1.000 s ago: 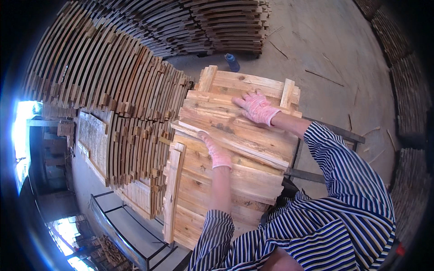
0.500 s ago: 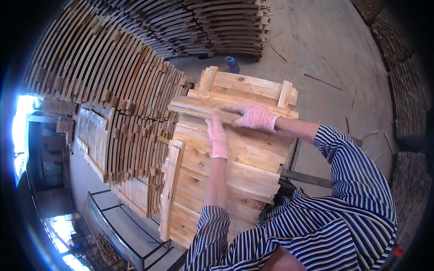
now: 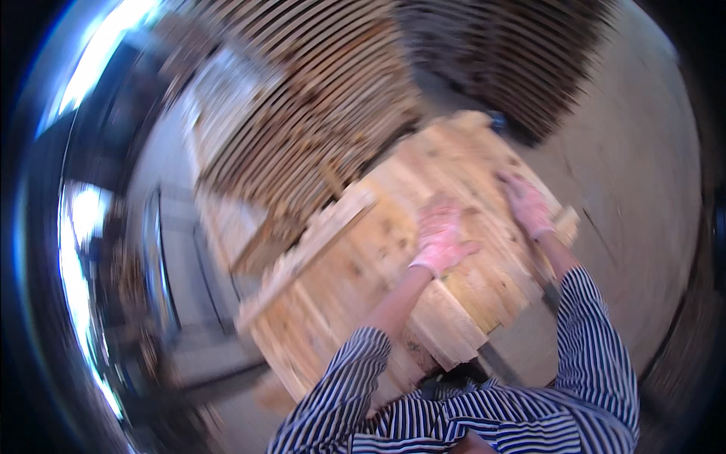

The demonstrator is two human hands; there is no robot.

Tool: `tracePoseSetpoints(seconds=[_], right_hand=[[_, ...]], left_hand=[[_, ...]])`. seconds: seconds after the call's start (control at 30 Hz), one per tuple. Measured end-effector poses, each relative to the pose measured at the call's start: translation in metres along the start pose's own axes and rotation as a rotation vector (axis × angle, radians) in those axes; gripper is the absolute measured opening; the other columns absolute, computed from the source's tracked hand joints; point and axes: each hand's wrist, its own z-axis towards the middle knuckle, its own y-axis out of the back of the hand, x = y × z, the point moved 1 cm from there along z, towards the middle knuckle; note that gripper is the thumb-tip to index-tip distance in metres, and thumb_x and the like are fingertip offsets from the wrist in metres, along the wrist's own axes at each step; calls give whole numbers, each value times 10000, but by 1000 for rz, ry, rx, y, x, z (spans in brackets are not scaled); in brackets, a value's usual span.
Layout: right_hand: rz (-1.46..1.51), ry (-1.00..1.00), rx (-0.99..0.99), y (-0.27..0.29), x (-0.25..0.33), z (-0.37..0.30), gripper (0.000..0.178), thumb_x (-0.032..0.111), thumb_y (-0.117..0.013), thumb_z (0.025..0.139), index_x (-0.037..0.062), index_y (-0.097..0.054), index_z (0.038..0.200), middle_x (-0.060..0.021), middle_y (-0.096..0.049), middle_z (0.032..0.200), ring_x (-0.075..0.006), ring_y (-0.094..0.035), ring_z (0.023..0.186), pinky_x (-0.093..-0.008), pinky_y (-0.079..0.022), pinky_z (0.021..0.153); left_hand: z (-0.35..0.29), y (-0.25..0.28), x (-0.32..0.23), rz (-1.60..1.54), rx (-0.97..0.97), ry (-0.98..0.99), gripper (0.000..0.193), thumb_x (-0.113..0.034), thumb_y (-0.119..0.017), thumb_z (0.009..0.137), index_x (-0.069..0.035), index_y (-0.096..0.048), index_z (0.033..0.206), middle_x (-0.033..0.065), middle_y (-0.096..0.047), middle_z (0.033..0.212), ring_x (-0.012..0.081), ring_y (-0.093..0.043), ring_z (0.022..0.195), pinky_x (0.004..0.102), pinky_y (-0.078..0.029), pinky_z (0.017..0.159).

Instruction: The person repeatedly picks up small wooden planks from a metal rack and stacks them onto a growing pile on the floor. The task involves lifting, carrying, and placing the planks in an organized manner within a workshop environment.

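A panel of light wooden planks (image 3: 378, 253) lies in front of me, with a narrow wooden strip (image 3: 306, 257) across its left end. My left hand (image 3: 441, 231), in a pink-stained glove, rests flat on the planks with the thumb spread out. Farther right, my right hand (image 3: 527, 204) wears a similar glove and lies on the far planks near the panel's right edge, fingers stretched out. No loose piece shows in either hand. Motion blurs the fingertips and the seams between the planks.
Tall stacks of boards stand beyond the panel: a brown one (image 3: 318, 91) at the left and a darker one (image 3: 514, 60) at the right. A blue bottle (image 3: 497, 120) stands behind the panel's far corner. Concrete floor (image 3: 635, 144) stretches along the right.
The view has turned, so the panel now slants. Both hands have left the loose board they were moving at the far side; they now lie apart on the planks.
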Motion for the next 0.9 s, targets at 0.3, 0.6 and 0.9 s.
tracePoseSetpoints(seconds=[0.3,0.6,0.9], right_hand=[[9,104,143,-22,-10,-8,461,296,-443,1084,111,-503,1502,-101,-512,1536,-265,-464,1419,-335,-371,1163],[-39,601,-27,-74,152,-87,466,257,-569,1029,80,-559,1460,-228,-380,1593,-341,-491,1374,-436,-457,1091],[748,948,1267,-215,303,-612,533,76,-694,927,41,-550,1439,-173,-515,1504,-307,-490,1396,-400,-415,1149]], left_hand=[[-112,20,2,-871,-347,56,1008,-544,-754,823,2,-331,1558,264,-407,1563,383,-426,1433,424,-353,1194],[-529,-34,-76,-1749,-553,355,603,-339,-659,984,-40,-497,1482,147,-592,1422,262,-533,1344,389,-418,1139],[-881,-371,-238,-1542,-1055,1974,766,-579,-632,932,-20,-538,1446,174,-610,1409,297,-548,1328,377,-409,1117]])
